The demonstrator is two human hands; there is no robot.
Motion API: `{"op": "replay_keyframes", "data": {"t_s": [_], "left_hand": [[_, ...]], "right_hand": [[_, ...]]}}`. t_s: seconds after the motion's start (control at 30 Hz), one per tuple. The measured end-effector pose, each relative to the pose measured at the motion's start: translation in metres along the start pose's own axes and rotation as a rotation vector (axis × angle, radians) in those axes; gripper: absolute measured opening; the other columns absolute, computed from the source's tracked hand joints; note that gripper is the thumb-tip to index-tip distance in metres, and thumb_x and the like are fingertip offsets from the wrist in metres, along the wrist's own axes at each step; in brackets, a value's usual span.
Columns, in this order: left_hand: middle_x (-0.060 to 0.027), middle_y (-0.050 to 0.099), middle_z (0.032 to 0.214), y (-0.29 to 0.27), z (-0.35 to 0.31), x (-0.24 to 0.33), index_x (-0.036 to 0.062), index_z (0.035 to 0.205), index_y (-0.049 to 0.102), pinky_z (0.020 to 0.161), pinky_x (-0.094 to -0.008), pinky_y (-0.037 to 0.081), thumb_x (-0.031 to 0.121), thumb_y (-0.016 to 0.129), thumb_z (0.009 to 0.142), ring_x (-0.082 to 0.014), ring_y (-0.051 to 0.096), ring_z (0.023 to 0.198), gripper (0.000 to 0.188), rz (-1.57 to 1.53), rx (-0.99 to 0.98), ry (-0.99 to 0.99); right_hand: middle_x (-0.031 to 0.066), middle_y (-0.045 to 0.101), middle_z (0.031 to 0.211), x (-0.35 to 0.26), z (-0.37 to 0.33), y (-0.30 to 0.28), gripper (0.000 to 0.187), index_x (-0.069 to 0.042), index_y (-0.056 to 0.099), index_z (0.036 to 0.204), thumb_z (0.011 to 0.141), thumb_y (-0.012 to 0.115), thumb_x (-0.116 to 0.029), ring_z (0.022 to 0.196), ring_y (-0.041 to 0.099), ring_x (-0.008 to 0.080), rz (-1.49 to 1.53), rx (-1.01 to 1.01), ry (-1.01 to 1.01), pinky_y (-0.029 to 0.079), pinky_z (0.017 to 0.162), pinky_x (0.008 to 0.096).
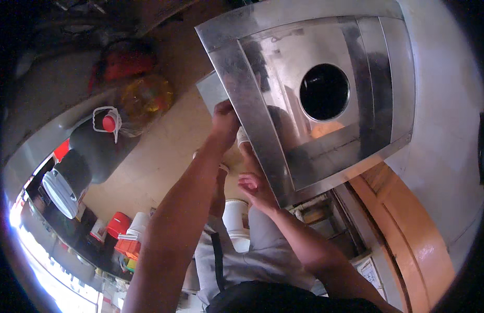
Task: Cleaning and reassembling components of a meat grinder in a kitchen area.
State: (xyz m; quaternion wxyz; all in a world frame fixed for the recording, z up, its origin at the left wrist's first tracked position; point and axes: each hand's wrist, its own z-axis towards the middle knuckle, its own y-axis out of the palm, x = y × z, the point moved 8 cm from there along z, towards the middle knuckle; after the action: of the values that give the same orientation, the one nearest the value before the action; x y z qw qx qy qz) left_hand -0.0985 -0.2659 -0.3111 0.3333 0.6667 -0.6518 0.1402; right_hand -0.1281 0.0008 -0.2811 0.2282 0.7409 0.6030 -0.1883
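A shiny steel counter (367, 57) with a round dark hole (324, 92) in its top fills the upper right. My left hand (225, 121) is closed at the counter's left side, by the lower corner of a flat grey panel (212, 91) that sticks out there. What its fingers hold, if anything, is hidden. My right hand (256, 190) is nearer to me, just beside the counter's near left edge. Its fingers are loosely bent and apart, with nothing seen in them.
A white bucket (235, 216) stands on the floor between my legs. At the left are a dark grey bin (98, 148), a jug's red cap (109, 123) and a yellowish clear container (146, 96). Red tubs (119, 224) sit lower left. An orange wooden panel (408, 229) is at right.
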Motion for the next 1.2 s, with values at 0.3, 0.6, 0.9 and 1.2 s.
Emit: {"op": "replay_keyframes", "data": {"t_s": [0.3, 0.6, 0.9, 1.2], "left_hand": [[-0.0055, 0.072, 0.08, 0.027, -0.009, 0.029, 0.0016, 0.094, 0.075, 0.068, -0.031, 0.056, -0.007, 0.065, 0.08, -0.0141, 0.067, 0.072, 0.019, 0.013, 0.055, 0.042], [-0.0069, 0.074, 0.106, -0.017, -0.036, 0.032, 0.0005, 0.123, 0.068, 0.086, -0.0317, 0.054, 0.022, 0.069, 0.096, -0.0148, 0.065, 0.094, 0.035, 0.001, 0.023, 0.235], [-0.0152, 0.072, 0.12, -0.333, -0.283, -0.121, 0.0094, 0.122, 0.071, 0.097, -0.0411, 0.053, 0.04, 0.065, 0.092, -0.0294, 0.069, 0.111, 0.043, 0.381, 0.503, -0.325], [-0.011, 0.075, 0.098, -0.487, -0.675, -0.252, 0.0071, 0.107, 0.074, 0.084, -0.04, 0.054, 0.053, 0.072, 0.084, -0.025, 0.071, 0.089, 0.051, 0.331, 0.9, -0.811]], "right_hand": [[0.0091, 0.071, 0.108, -0.016, 0.002, -0.035, 0.033, -0.002, 0.061, 0.125, 0.094, 0.071, -0.011, 0.101, 0.067, 0.0164, 0.022, 0.009, -0.122, 0.053, 0.088, 0.0275], [0.0094, 0.07, 0.108, -0.046, -0.012, 0.027, 0.035, 0.0, 0.061, 0.125, 0.094, 0.071, -0.014, 0.095, 0.066, 0.0169, -0.396, -0.105, 0.032, 0.054, 0.083, 0.0301], [0.0054, 0.07, 0.1, -0.07, 0.047, 0.117, 0.028, -0.004, 0.065, 0.12, 0.094, 0.071, -0.012, 0.095, 0.066, 0.016, -0.804, -0.27, -0.142, 0.053, 0.085, 0.0297], [0.0195, 0.055, 0.138, -0.242, 0.081, 0.374, 0.053, -0.006, 0.059, 0.132, 0.083, 0.075, -0.018, 0.127, 0.053, 0.0381, -1.546, -0.185, -0.947, 0.043, 0.108, 0.0483]]}}
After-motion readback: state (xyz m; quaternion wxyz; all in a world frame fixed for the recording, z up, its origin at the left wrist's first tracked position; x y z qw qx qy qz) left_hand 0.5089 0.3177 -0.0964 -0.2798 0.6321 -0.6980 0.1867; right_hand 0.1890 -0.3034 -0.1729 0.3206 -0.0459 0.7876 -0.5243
